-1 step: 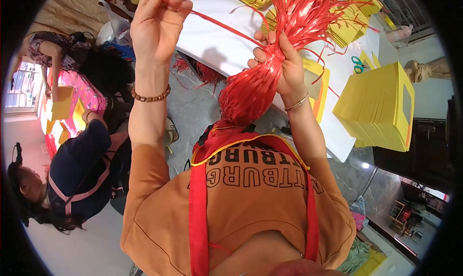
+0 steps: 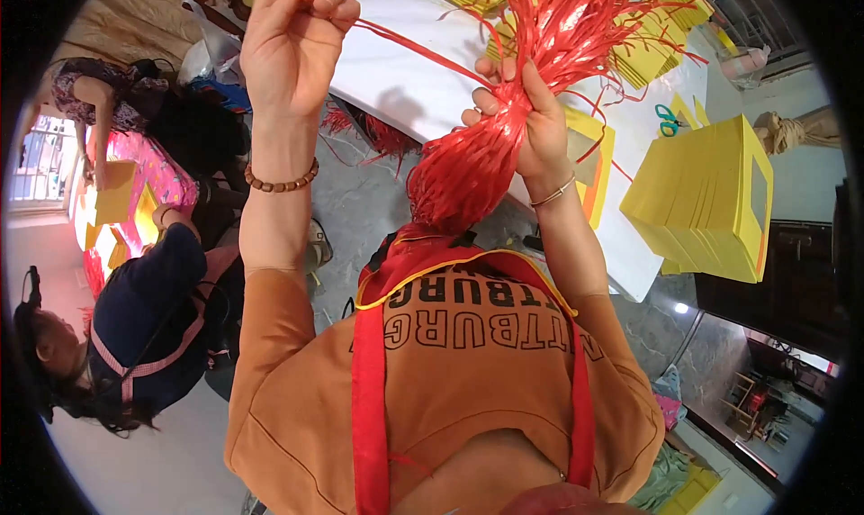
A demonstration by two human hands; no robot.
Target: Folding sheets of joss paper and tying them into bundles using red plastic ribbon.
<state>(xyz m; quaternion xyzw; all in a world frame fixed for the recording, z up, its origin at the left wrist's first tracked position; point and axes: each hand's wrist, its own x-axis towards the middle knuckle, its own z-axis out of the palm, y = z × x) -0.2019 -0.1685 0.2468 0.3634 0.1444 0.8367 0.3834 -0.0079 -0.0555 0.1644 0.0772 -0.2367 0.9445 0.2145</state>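
Note:
A thick bundle of shiny red plastic strips (image 2: 472, 168) is pinched at its middle in my right hand (image 2: 531, 123). Its loose ends fan out above the fist, and a fuller, rounded part hangs below toward my apron. My left hand (image 2: 297, 51), raised at the upper left, has its fingers closed on the end of a red strand (image 2: 418, 49). That strand runs taut from the left fingers to the pinched waist of the bundle. Part of the left fingertips lies at the picture's upper edge.
A white table (image 2: 396, 87) carries stacked yellow card pieces (image 2: 693, 200) and teal-handled scissors (image 2: 668, 121). More red strips (image 2: 382, 137) hang under its near edge. At the left, two people work at a pink-covered table (image 2: 175, 175); one wears a dark blue top (image 2: 148, 308).
The strand between my hands now shows as two lines side by side. My left hand has shifted very slightly up and left; the right hand stays in place.

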